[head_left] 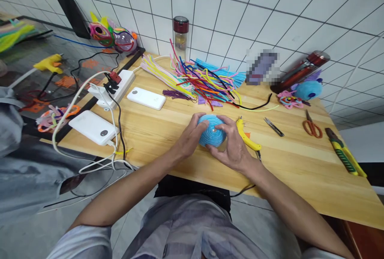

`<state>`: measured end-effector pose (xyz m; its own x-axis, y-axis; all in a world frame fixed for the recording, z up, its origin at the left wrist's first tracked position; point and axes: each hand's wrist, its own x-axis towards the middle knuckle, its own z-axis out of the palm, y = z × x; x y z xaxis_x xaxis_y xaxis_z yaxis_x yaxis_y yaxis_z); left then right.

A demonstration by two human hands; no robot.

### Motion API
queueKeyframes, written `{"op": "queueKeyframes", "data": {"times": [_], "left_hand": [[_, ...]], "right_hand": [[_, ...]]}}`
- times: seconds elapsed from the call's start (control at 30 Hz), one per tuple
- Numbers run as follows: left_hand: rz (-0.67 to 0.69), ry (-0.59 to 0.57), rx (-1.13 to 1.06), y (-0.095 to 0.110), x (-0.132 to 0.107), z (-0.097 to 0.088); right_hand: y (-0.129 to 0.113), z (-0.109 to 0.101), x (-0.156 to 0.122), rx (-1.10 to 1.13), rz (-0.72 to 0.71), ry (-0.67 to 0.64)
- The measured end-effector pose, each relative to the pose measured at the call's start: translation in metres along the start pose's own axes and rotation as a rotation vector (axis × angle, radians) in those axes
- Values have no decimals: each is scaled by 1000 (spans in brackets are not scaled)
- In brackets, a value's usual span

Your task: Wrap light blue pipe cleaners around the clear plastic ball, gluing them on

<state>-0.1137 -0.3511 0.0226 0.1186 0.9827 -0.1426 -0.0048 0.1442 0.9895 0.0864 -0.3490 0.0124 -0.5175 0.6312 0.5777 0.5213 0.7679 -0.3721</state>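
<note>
Both my hands hold a blue coiled pipe-cleaner dome [211,130] just above the wooden table [294,171]. My left hand [189,138] cups its left side with curled fingers. My right hand [232,143] wraps the right side, thumb and fingers pressed on the coil near its centre. A yellow glue gun [247,139] lies on the table right beside my right hand, its cord running off the front edge.
A heap of coloured pipe cleaners [198,79] lies behind the dome, with a bottle [181,37]. Two white power banks [146,98] [93,127] and a power strip [118,85] sit left. Snips [274,127], red scissors [312,125] and a utility knife [345,153] lie right.
</note>
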Motion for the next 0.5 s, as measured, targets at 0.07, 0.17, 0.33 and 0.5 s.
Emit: {"op": "queueKeyframes", "data": {"times": [0.07,0.17,0.33,0.5], "left_hand": [[34,-11,-17,2,6,1],[106,-38,-58,5,11,1],[180,53,-63,9,28,-1],[300,321,24,4,59,-10]], "right_hand": [[6,-1,5,2,-13,26],[12,-1,10,18,-25,67],[22,2,9,18,-11,121],[31,7,4,23,49,146]]}}
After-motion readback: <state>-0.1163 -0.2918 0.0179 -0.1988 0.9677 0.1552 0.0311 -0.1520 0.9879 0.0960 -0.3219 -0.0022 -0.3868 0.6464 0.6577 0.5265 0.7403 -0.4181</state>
